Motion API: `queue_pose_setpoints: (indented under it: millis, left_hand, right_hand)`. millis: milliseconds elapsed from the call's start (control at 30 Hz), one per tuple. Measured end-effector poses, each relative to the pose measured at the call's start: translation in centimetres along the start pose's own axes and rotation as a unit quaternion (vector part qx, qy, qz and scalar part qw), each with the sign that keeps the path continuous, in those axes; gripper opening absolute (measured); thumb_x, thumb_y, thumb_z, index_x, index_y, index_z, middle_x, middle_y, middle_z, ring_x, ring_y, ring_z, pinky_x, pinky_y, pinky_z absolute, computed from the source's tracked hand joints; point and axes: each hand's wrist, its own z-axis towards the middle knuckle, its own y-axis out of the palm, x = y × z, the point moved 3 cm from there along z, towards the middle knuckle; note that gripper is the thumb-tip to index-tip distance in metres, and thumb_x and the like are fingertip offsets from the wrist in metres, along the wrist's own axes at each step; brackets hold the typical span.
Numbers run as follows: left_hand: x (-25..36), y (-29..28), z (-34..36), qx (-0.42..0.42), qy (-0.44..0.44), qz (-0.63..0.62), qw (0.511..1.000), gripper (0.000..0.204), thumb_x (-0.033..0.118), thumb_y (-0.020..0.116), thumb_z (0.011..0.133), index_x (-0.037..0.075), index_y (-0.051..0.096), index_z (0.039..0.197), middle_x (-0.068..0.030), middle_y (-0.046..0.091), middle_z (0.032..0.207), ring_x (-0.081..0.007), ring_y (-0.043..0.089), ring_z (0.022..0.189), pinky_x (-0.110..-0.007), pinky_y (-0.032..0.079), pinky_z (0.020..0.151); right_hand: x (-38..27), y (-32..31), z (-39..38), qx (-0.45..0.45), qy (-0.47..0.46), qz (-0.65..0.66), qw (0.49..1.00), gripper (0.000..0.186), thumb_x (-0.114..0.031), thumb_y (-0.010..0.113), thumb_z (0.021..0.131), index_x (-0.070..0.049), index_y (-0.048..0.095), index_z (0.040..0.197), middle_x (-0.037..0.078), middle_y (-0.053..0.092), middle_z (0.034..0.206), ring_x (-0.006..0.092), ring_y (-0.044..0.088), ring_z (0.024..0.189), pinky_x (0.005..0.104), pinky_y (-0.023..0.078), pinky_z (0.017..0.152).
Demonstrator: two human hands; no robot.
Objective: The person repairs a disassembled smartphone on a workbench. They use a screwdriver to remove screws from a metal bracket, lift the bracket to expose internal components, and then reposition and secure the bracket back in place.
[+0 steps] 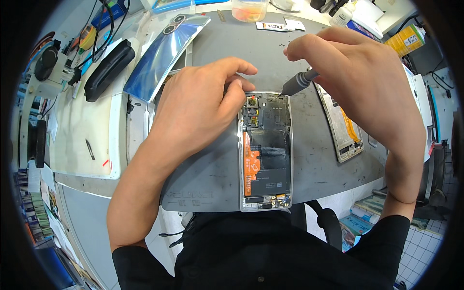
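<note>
An opened smartphone (274, 159) lies lengthwise before me, its back off, showing the dark battery, an orange flex cable (251, 164) and a camera module (252, 102). My left hand (200, 96) rests at its upper left corner, fingers curled and thumb against the frame. In my right hand (357, 72) is a dark grey screwdriver (297, 83), slanted, with its tip at the phone's upper right corner. The grip end is hidden by the fingers. Right of the phone, partly under my right hand, lies a second phone frame (344, 152) with an orange flex cable.
A grey work mat (212, 169) lies under the phones. A shiny blue phone back cover (164, 58) and a black case (110, 70) are at the left. Small packets (271, 26) and a clear tub (250, 9) stand at the far edge, with a yellow container (406, 41) far right.
</note>
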Motion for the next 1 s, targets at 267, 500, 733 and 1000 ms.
queue_pose_setpoints:
  millis: [267, 500, 733, 1000]
  left_hand:
    - [0.5, 0.0, 0.2, -0.027, -0.026, -0.01, 0.999, 0.032, 0.003, 0.05, 0.101, 0.0, 0.07, 0.127, -0.0159, 0.081, 0.104, -0.0182, 0.078, 0.098, -0.03, 0.057, 0.086]
    - [0.1, 0.2, 0.2, 0.024, 0.021, -0.001, 1.0, 0.03, 0.014, 0.055, 0.096, 0.001, 0.074, 0.116, -0.011, 0.081, 0.093, -0.0301, 0.076, 0.078, -0.041, 0.058, 0.074]
    - [0.0, 0.1, 0.2, 0.018, 0.004, -0.014, 1.0, 0.03, 0.013, 0.055, 0.096, 0.002, 0.074, 0.116, -0.0113, 0.081, 0.094, -0.0298, 0.076, 0.078, -0.04, 0.058, 0.075]
    - [0.6, -0.7, 0.4, 0.059, 0.05, -0.007, 0.997, 0.023, 0.017, 0.072, 0.095, 0.004, 0.076, 0.113, -0.0132, 0.08, 0.097, -0.0301, 0.077, 0.094, -0.037, 0.059, 0.082]
  right_hand:
    - [0.7, 0.1, -0.1, -0.016, 0.033, -0.025, 0.999, 0.046, -0.022, 0.087, 0.079, -0.011, 0.061, 0.114, 0.003, 0.077, 0.106, 0.0268, 0.076, 0.093, 0.0373, 0.058, 0.075]
    - [0.8, 0.4, 0.0, -0.015, 0.008, 0.221, 0.975, 0.038, -0.015, 0.086, 0.084, -0.01, 0.063, 0.113, 0.001, 0.076, 0.105, 0.0193, 0.076, 0.09, 0.0324, 0.057, 0.068]
    - [1.3, 1.0, -0.3, 0.042, 0.004, 0.33, 0.943, 0.032, -0.007, 0.084, 0.085, -0.008, 0.066, 0.112, -0.001, 0.076, 0.106, 0.0148, 0.075, 0.095, 0.0283, 0.059, 0.069]
    - [1.7, 0.9, -0.6, 0.116, 0.047, 0.423, 0.898, 0.029, -0.003, 0.08, 0.091, -0.004, 0.064, 0.114, 0.005, 0.075, 0.107, 0.016, 0.075, 0.106, 0.0241, 0.062, 0.072]
